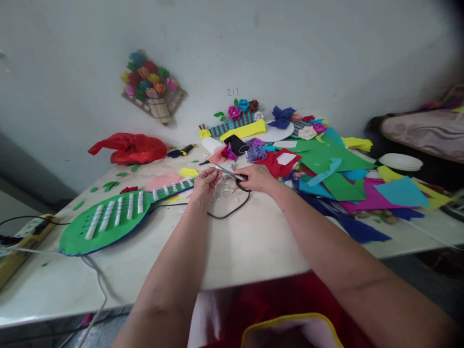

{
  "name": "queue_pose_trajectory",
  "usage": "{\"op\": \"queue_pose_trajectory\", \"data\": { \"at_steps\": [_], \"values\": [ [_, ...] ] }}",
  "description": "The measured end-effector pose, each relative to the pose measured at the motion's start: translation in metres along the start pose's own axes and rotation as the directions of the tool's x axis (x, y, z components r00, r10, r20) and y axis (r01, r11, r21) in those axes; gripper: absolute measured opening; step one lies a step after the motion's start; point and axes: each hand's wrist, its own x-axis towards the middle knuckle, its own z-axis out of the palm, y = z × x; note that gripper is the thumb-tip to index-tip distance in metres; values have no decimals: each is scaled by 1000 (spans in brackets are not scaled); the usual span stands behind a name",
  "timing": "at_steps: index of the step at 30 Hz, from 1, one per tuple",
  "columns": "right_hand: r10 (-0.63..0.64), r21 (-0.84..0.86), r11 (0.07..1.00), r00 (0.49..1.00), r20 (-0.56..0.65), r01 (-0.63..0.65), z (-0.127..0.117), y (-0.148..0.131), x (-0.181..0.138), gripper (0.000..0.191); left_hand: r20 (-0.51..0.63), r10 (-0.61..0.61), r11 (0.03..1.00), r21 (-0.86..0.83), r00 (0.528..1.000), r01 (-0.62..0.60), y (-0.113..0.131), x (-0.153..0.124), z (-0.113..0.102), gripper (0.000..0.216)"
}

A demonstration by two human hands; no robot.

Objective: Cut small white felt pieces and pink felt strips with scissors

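My right hand (257,178) is closed round the black handles of a pair of scissors (232,173), whose blades point left toward my left hand (205,183). My left hand pinches a small pale piece (216,175) right at the blade tips; I cannot make out what it is. Thin white strips (223,192) lie on the table under both hands. A green paper guitar shape (119,217) with white strips across it lies to the left of my left hand.
A heap of coloured paper sheets (337,169) covers the right of the white table (253,241). Paper flowers (246,113), a black phone (236,143), a red plastic bag (130,147) and a black cable (228,212) lie around. A power strip (25,229) sits far left.
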Motion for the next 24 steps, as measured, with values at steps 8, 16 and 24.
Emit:
{"op": "queue_pose_trajectory", "data": {
  "at_steps": [8,16,24],
  "values": [
    [-18,-43,999,1000,1,18,2,3,2,41,-29,-12,1000,-24,999,12,1,-1,4,16],
    [-18,-62,998,1000,3,19,0,1,4,37,-61,-11,1000,-24,998,9,1,0,5,17],
    [66,180,982,997,-45,-57,2,-4,4,30,-63,-11,1000,-26,998,9,5,-2,8,16]
  ]
}}
